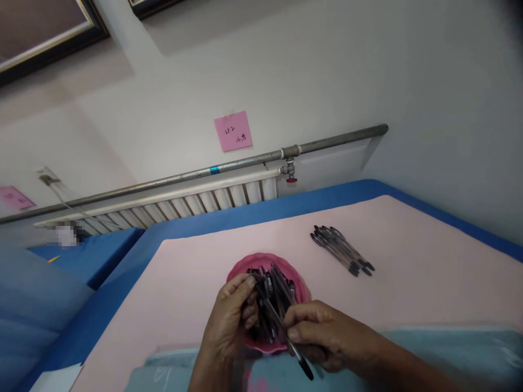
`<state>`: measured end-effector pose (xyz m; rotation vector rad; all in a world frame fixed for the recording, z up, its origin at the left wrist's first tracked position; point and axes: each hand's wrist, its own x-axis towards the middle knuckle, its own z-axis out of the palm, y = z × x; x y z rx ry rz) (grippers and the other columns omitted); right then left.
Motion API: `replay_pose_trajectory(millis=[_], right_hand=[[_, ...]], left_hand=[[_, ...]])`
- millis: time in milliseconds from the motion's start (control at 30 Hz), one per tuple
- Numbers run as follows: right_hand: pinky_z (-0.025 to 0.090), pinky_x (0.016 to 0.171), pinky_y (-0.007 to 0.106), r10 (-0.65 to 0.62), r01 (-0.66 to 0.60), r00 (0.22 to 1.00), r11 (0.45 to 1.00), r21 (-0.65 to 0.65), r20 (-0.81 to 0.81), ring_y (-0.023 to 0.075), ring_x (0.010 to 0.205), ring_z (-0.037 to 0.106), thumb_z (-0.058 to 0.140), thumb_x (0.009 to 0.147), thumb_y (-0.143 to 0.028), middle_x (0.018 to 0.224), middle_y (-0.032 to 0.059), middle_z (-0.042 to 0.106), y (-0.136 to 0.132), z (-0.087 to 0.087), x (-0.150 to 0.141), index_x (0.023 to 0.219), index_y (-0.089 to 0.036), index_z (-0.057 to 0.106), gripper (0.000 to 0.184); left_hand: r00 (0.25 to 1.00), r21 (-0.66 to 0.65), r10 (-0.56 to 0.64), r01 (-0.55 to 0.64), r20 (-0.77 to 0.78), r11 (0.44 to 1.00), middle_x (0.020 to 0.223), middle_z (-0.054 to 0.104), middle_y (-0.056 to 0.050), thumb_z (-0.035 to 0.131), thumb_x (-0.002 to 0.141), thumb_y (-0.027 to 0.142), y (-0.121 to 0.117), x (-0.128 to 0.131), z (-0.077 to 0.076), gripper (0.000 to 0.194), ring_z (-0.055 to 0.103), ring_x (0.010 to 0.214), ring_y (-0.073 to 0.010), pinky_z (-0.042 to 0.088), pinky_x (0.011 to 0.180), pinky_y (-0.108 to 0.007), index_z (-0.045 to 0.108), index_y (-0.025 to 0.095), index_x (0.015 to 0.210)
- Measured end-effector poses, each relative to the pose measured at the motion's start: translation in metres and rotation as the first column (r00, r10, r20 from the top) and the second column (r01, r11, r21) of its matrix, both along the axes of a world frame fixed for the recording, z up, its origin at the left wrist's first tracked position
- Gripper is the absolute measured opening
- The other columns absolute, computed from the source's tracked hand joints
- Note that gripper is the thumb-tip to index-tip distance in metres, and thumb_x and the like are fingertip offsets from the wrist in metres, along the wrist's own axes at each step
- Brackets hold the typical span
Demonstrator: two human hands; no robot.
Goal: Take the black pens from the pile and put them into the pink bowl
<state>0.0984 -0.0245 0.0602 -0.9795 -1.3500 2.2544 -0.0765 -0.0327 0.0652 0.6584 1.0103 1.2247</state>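
A pen [274, 312] with a clear barrel and dark ends slants over a pink bowl [303, 283] with a scalloped rim. My right hand [324, 332] is closed on its lower part, and one dark end sticks out below the fingers. At the upper end, my left hand [235, 310] pinches its dark tip between thumb and forefinger; whether that is a separate cap I cannot make out. Many more pens [281, 280] fill the bowl, partly hidden by both hands. Farther right, a bundle of similar pens [341, 250] lies side by side on the pink sheet.
The pink sheet [412, 261] covers a blue table [347, 193]. Along the near edge lies blue-green material [445, 354]. Behind the table are a white radiator [212, 198], a metal pipe [175, 179] and a red-handled valve [291, 179]. A pink note [232, 131] hangs on the wall.
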Motion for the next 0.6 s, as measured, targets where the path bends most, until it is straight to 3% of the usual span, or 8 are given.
replay_pose_trajectory(millis=[200, 433, 600], right_hand=[[0.011, 0.029, 0.017, 0.024, -0.026, 0.998, 0.999, -0.041, -0.051, 0.0010, 0.030, 0.026, 0.053, 0.068, -0.029, 0.059, -0.0040, 0.060, -0.0009, -0.0019, -0.0019, 0.076, -0.019, 0.049, 0.013], [0.009, 0.033, 0.018, -0.066, 0.065, 0.997, 0.997, -0.041, -0.033, 0.0023, 0.031, 0.022, 0.059, 0.064, -0.023, 0.039, -0.0122, 0.038, -0.0007, -0.0021, -0.0032, 0.070, -0.021, 0.045, 0.015], [0.007, 0.032, 0.019, -0.044, 0.040, 0.997, 0.998, -0.053, -0.059, 0.0020, 0.030, 0.021, 0.054, 0.067, -0.028, 0.041, -0.0100, 0.043, -0.0014, -0.0014, -0.0038, 0.071, -0.019, 0.049, 0.011]], left_hand=[[1.000, 0.010, -0.010, 0.010, 0.008, 1.000, 0.048, 0.034, 0.010, 0.068, 0.070, 0.032, -0.0008, 0.0007, -0.0011, 0.027, 0.023, 0.036, 0.0004, 0.015, 0.034, -0.014, 0.046, 0.016, 0.069], [0.999, -0.001, -0.040, 0.040, -0.007, 0.999, 0.048, 0.035, 0.010, 0.068, 0.070, 0.032, -0.0011, -0.0007, -0.0020, 0.026, 0.024, 0.036, -0.0001, 0.015, 0.034, -0.014, 0.048, 0.016, 0.071], [0.999, -0.004, -0.043, 0.043, -0.011, 0.999, 0.048, 0.034, 0.010, 0.068, 0.070, 0.032, -0.0002, -0.0016, -0.0026, 0.027, 0.024, 0.036, -0.0003, 0.015, 0.034, -0.014, 0.048, 0.016, 0.071]])
